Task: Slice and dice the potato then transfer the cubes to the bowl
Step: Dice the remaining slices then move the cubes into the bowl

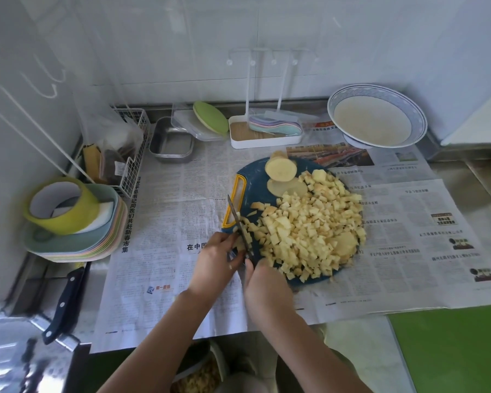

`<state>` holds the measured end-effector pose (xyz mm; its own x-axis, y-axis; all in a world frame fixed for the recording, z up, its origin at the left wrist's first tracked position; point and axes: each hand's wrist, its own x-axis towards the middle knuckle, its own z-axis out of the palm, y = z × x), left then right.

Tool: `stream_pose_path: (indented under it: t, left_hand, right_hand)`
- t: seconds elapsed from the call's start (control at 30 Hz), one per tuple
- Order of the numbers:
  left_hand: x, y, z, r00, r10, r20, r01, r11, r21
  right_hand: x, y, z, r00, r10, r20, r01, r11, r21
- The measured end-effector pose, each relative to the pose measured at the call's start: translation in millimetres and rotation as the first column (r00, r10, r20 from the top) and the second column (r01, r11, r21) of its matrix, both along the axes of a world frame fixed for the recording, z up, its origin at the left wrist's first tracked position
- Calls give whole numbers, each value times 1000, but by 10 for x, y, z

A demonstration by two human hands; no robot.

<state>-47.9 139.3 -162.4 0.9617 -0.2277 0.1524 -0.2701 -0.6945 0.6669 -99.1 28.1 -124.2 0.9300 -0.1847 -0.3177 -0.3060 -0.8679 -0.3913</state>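
A blue cutting board (255,177) with a yellow handle lies on newspaper, heaped with potato cubes (309,228). At its far edge stand a cut potato half (281,169) and a flat potato slice (287,187). My right hand (267,285) grips the handle of a small knife (238,222); its blade points away and rests in potato pieces at the board's near left edge. My left hand (214,263) sits just left of the blade, with its fingertips on those potato pieces. A large blue-rimmed white bowl (377,116) stands at the back right.
Left of the newspaper: a stack of pastel plates (77,245) with a yellow tape roll (60,205), a second dark-handled knife (65,304), a wire basket (131,154). At the back, steel trays (170,143) and a white rack tray (264,131). A bowl of cubes (199,373) sits below the counter edge.
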Motion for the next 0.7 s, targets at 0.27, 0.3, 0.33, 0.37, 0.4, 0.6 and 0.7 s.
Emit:
stream_pose_path:
  t: [0.27, 0.3, 0.33, 0.37, 0.4, 0.6, 0.7]
  left_hand:
    - [1, -67, 77, 998, 67, -18, -67, 998, -15]
    - [-8, -76, 79, 997, 69, -22, -69, 997, -30]
    - [-11, -88, 82, 998, 57, -24, -58, 997, -43]
    - [-10, -97, 89, 999, 47, -27, -48, 998, -51]
    - [-6, -100, 87, 999, 41, -32, -43, 998, -53]
    - [3, -81, 62, 992, 75, -97, -87, 989, -123]
    - [-15, -70, 116, 973, 140, -182, -177, 963, -201]
  right_hand:
    - [-72, -96, -66, 997, -44, 65, 40, 997, 61]
    - [-105, -148, -93, 995, -67, 75, 61, 995, 76]
    - [-127, -207, -123, 992, -92, 86, 85, 993, 87]
    - [-139, -261, -142, 990, -107, 90, 98, 991, 95]
    - [-144, -304, -147, 990, -111, 88, 101, 989, 103]
    - [-134, -384, -83, 992, -89, 88, 71, 979, 193]
    - [-170, -397, -21, 987, -107, 122, 71, 961, 267]
